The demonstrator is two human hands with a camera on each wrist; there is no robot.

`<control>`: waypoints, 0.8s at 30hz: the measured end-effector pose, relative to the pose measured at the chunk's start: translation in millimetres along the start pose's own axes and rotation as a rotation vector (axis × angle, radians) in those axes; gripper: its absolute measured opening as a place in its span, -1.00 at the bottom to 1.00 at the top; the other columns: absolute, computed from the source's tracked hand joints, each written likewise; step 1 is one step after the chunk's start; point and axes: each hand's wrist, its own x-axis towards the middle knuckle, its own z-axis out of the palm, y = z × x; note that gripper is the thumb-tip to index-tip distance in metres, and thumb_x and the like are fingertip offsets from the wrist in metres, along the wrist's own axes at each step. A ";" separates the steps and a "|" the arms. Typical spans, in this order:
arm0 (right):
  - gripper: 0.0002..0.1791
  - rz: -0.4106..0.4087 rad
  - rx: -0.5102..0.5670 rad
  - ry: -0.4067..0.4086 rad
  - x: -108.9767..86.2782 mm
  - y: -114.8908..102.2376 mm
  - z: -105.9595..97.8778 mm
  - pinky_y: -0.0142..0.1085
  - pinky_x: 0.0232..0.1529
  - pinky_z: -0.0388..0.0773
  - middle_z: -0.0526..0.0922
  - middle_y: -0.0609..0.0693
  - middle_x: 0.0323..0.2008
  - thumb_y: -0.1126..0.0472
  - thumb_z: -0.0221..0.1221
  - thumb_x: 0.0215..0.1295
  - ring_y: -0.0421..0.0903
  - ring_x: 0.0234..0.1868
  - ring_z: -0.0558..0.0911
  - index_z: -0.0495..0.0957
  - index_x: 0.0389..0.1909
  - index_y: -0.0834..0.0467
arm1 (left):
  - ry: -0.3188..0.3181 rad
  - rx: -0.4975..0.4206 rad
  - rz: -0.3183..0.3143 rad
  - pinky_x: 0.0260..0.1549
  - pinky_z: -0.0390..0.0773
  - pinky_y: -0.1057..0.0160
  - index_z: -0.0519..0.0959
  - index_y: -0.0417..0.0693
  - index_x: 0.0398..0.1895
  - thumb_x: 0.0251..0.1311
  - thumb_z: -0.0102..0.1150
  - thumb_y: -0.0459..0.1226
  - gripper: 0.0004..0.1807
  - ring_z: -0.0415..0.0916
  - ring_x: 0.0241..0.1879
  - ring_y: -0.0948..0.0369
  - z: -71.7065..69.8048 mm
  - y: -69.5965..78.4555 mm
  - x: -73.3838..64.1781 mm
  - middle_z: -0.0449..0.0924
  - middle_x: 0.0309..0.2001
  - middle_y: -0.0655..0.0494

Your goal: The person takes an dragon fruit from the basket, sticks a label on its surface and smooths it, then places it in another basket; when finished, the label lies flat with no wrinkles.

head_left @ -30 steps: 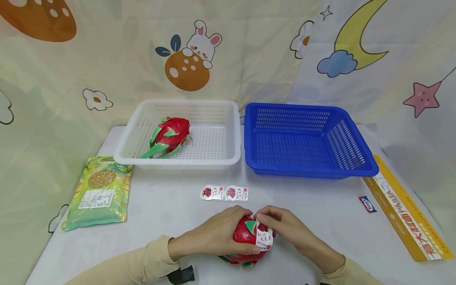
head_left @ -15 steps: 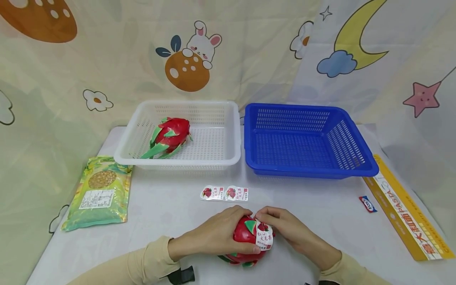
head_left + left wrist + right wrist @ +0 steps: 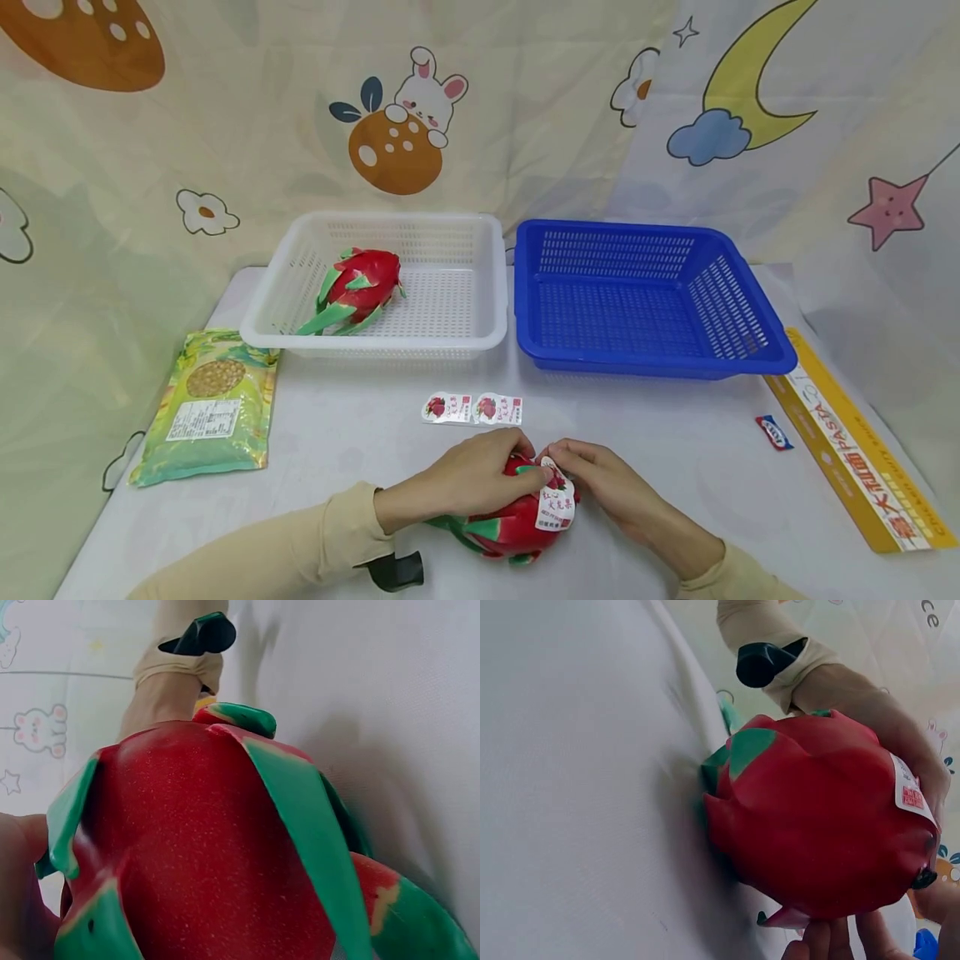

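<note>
A red dragon fruit with green scales [image 3: 519, 532] lies on the table in front of me, stem end to the left. My left hand [image 3: 480, 477] holds it from above and the left, its thumb pressing on the upper part of a white printed sticker [image 3: 556, 507]. My right hand [image 3: 617, 493] grips the fruit's right end, thumb and forefinger at the sticker's top edge. In the right wrist view its fingers [image 3: 819, 941] touch the fruit's side, and the sticker shows only as a corner [image 3: 912, 792]. The fruit [image 3: 202, 825] fills most of the left wrist view.
Two more stickers [image 3: 472, 408] lie behind the fruit. A white basket [image 3: 390, 342] holds another dragon fruit [image 3: 367, 283]; beside it stands a blue basket [image 3: 652, 363]. A bag of grains [image 3: 210, 408] is at left, a small wrapper [image 3: 774, 433] and pasta box [image 3: 862, 446] at right.
My left thumb has moved up from below the sticker onto its upper part, uncovering more of the fruit's leafy left side. The sticker's top edge now sits higher. My right hand has shifted slightly.
</note>
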 end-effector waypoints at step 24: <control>-0.64 -0.394 -0.375 0.307 -43.3 -56.8 -111.3 -0.51 -0.03 0.49 0.61 -0.19 0.05 0.21 -0.09 0.52 -0.28 0.03 0.58 0.41 0.21 0.26 | -0.293 -0.092 0.098 -0.17 0.54 0.45 0.33 0.07 0.35 0.00 0.34 0.12 -0.18 0.34 0.09 0.39 -22.4 -23.8 -10.3 0.43 0.17 0.31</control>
